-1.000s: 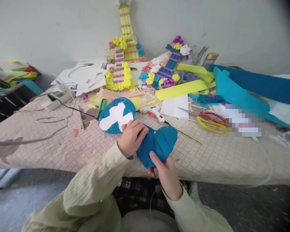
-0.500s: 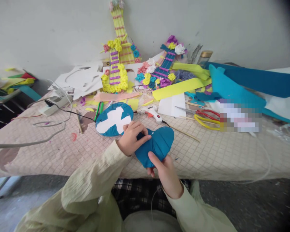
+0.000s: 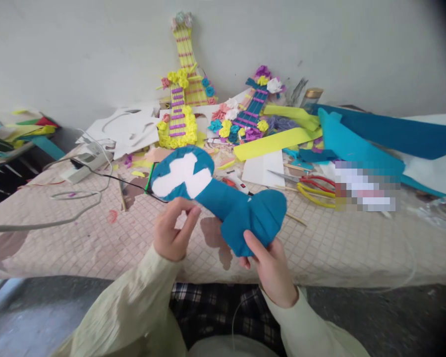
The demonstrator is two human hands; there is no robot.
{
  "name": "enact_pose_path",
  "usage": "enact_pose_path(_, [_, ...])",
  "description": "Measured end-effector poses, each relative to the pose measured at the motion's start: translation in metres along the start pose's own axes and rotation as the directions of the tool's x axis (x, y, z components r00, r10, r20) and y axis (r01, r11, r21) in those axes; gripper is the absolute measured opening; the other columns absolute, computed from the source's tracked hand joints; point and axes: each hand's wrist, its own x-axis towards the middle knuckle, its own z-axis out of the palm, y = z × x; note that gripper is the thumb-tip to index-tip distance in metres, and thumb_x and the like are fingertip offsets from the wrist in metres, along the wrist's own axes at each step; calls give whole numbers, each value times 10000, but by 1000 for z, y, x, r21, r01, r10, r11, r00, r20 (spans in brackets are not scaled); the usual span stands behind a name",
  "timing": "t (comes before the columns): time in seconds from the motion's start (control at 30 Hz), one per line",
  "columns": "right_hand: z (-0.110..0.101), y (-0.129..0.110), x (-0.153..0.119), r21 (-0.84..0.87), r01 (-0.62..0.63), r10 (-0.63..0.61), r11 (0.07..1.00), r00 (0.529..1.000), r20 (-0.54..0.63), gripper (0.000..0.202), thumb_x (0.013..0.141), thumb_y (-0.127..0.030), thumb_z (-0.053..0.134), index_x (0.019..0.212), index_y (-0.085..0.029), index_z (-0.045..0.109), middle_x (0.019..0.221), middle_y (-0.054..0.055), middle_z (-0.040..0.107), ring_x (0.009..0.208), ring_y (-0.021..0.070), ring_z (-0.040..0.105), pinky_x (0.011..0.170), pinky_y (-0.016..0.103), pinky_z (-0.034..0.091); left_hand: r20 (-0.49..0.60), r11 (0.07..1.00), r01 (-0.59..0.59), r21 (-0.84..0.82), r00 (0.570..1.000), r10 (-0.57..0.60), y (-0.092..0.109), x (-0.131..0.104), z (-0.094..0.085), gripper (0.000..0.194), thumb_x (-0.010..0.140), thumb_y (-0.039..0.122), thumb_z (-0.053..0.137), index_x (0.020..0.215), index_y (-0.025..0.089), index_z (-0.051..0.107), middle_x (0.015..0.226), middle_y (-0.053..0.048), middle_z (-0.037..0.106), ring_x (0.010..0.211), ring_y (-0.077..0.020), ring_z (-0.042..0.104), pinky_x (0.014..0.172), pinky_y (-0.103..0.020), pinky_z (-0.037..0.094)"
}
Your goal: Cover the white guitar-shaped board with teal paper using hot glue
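Observation:
A long cutout covered in blue paper is raised over the table, with a rounded end at left, a narrow neck and a notched, two-lobed end at right. Bare white patches show on its left end. My right hand grips the two-lobed end from below, thumb on top. My left hand is closed in a pinch at the lower edge of the left end; whatever is between its fingertips, if anything, is too small to make out. Behind the neck lies a white glue gun, partly hidden.
Scissors with red and yellow handles lie at right beside blue paper sheets. Paper instruments with flowers, one yellow and one blue, stand at the back. A power strip and cables lie at left.
The blue cutout has been lifted and shifted right, and its neck now shows. My left hand has moved off the neck, left and down, into a pinch. My right hand moved right.

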Motion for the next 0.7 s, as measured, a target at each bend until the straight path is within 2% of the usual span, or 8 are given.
enact_pose_path(0.1, [4, -9, 2, 9, 55, -55, 998, 998, 20, 310, 765, -381, 599, 552, -162, 544, 454, -1, 549, 414, 98, 467, 399, 228, 348, 137, 942, 256, -217, 963, -230, -2, -13, -5, 382, 866, 367, 414, 545, 175, 491, 518, -2, 449, 522, -120, 435, 511, -273, 349])
enact_pose_path(0.2, [17, -11, 0, -67, 2, 6, 998, 993, 119, 320, 759, -418, 592, 577, -158, 547, 456, 0, 551, 410, 99, 471, 410, 233, 358, 295, 684, 499, -532, 867, -402, -7, -11, -1, 332, 782, 497, 508, 743, 181, 606, 681, -39, 590, 630, -151, 544, 526, -268, 437])
enact_pose_path(0.27, [23, -10, -1, -105, -33, 54, 994, 978, 202, 332, 758, -454, 574, 610, -159, 544, 454, -13, 537, 399, 90, 455, 410, 227, 354, 313, 486, 577, -656, 794, -521, -8, -3, 0, 290, 675, 452, 654, 800, 192, 618, 739, -27, 628, 631, -141, 567, 540, -259, 475])
enact_pose_path(0.33, [19, -13, 1, -178, -13, 74, 984, 937, 341, 311, 728, -459, 601, 662, -157, 565, 509, -8, 566, 446, 92, 483, 439, 220, 373, 273, 406, 584, -703, 749, -604, -9, 7, -3, 242, 588, 343, 740, 722, 182, 619, 667, 2, 625, 559, -108, 551, 523, -231, 477])
enact_pose_path(0.43, [-3, -29, 17, -432, 113, 130, 895, 859, 495, 269, 648, -386, 694, 776, -156, 641, 659, 25, 646, 562, 120, 555, 511, 228, 423, 164, 427, 519, -741, 756, -634, -14, 21, -13, 218, 541, 270, 755, 678, 173, 616, 610, 17, 619, 515, -99, 548, 493, -214, 470])
enact_pose_path(0.57, [-31, -68, 55, -593, 252, -50, 765, 941, 335, 211, 734, -365, 607, 797, -175, 675, 688, 21, 659, 559, 124, 564, 523, 245, 446, 165, 443, 492, -749, 787, -595, -24, 44, -14, 229, 551, 241, 736, 719, 163, 602, 602, 24, 621, 512, -104, 564, 497, -220, 471])
enact_pose_path(0.63, [-29, -82, 75, -555, 284, -124, 782, 943, 308, 246, 723, -360, 620, 877, -174, 665, 765, 31, 671, 644, 138, 592, 574, 252, 467, 172, 419, 462, -782, 806, -567, -28, 59, -3, 217, 569, 241, 727, 687, 163, 562, 523, 52, 569, 469, -80, 537, 482, -196, 447])
enact_pose_path(0.7, [-17, -87, 94, -479, 273, -80, 834, 920, 384, 317, 698, -372, 646, 936, -163, 640, 807, 43, 673, 701, 147, 604, 588, 252, 475, 150, 380, 414, -827, 814, -560, -30, 76, 13, 243, 579, 249, 727, 636, 166, 506, 470, 75, 520, 444, -60, 514, 479, -175, 429])
